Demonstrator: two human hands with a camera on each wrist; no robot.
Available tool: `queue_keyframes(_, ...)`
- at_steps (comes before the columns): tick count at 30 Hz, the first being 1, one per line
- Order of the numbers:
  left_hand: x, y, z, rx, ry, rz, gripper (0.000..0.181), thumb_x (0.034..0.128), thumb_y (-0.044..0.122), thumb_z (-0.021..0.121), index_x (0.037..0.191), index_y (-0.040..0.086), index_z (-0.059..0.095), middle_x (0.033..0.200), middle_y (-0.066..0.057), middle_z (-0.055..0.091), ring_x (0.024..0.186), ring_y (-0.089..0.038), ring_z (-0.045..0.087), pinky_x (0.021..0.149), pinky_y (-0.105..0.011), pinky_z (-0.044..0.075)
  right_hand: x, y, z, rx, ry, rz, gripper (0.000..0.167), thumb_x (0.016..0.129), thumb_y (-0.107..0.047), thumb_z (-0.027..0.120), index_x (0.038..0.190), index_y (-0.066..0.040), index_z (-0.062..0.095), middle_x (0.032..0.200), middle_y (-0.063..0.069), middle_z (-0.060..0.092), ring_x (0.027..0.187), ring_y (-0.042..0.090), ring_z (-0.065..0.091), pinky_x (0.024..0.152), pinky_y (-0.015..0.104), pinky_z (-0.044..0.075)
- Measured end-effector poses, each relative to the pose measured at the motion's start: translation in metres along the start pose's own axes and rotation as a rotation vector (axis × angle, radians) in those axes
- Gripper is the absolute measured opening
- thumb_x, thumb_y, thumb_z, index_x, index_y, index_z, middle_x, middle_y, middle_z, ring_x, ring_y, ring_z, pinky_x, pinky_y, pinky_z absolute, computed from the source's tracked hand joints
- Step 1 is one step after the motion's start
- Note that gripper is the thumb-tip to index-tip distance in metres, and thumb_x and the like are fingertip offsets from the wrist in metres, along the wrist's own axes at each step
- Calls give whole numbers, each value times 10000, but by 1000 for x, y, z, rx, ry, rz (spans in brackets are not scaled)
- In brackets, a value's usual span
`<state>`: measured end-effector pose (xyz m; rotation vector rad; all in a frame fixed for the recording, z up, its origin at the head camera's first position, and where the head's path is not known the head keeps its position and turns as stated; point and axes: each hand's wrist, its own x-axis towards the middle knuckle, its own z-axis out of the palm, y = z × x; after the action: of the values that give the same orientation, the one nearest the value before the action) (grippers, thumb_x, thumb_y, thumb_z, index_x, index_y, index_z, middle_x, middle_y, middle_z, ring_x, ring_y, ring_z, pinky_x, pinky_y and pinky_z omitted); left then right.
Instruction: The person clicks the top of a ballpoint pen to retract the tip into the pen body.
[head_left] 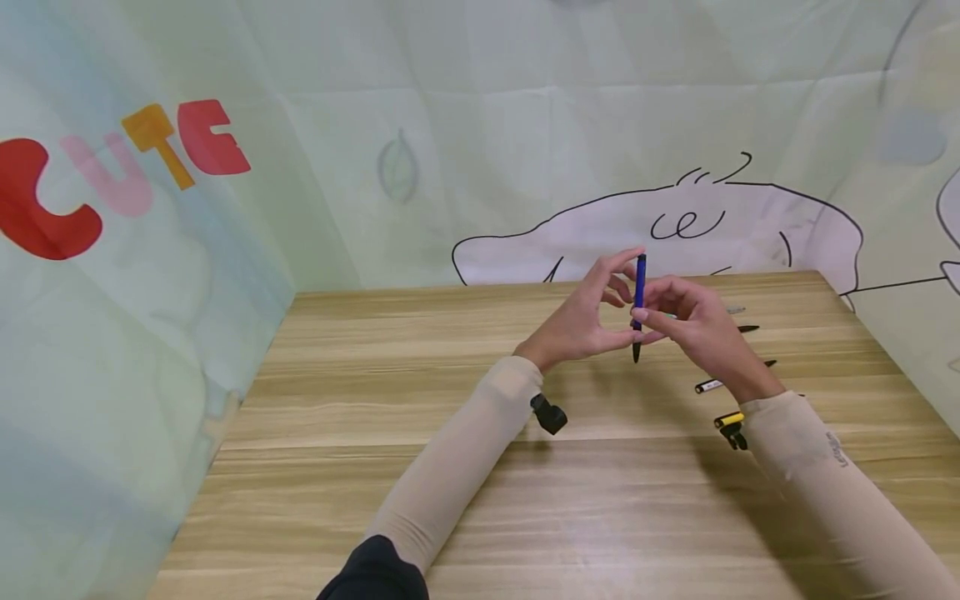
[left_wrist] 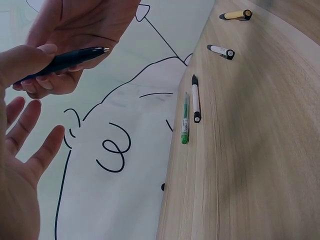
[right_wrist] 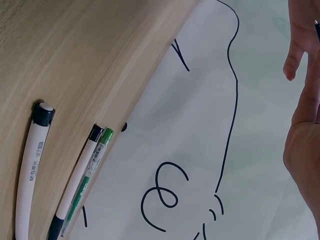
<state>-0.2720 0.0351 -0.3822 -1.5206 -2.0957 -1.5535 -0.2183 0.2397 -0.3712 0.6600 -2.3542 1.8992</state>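
the left hand [head_left: 576, 318] is widely spread, fingers gently bent, just beside the blue pen [head_left: 640, 279] – if it touches, i cannot tell. this pen is upright above the wooden table [head_left: 360, 375], tip down; the right hand [head_left: 697, 325] pinches it. more to the right lie a white marker [head_left: 708, 386] and a yellow marker [head_left: 729, 420].

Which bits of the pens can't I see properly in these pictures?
Blue pen: mostly cut off by the right edge, right wrist view.
Yellow pen: partly hidden behind the right sleeve, head view.
Leftmost white pen: lower end cut off by the bottom edge, right wrist view.
Green pen: label print too small to read, right wrist view.
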Motion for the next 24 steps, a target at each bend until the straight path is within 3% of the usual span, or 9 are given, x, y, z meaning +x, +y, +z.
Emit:
queue_keyframes(6,-1,1,-1,-5,-6,-16,1013,803,54,849,1581,135,204,1316,-96,442,1071,-201,564,961,-295,534,-1,-1,1,15,13,7,226,971,-64,678,1148,61,616,1038,67,667,849,171,663,684,321,628)
queue_keyframes(15,0,1,-2,10,-5,-6,1009,802,53,851,1575,130,208,1318,-92,447,1063,-149,553,953,-310,545,-1,-3,2,19,23,40,245,967,-85,690,1154,58,623,1030,62,679,841,177,663,691,325,629)
queue_keyframes(24,-1,4,-3,24,-12,-23,1017,802,68,857,1576,134,201,1330,-99,456,1076,-186,564,965,-268,527,0,-3,2,71,20,44,221,966,-71,688,1135,60,635,1021,61,696,835,165,671,686,321,629)
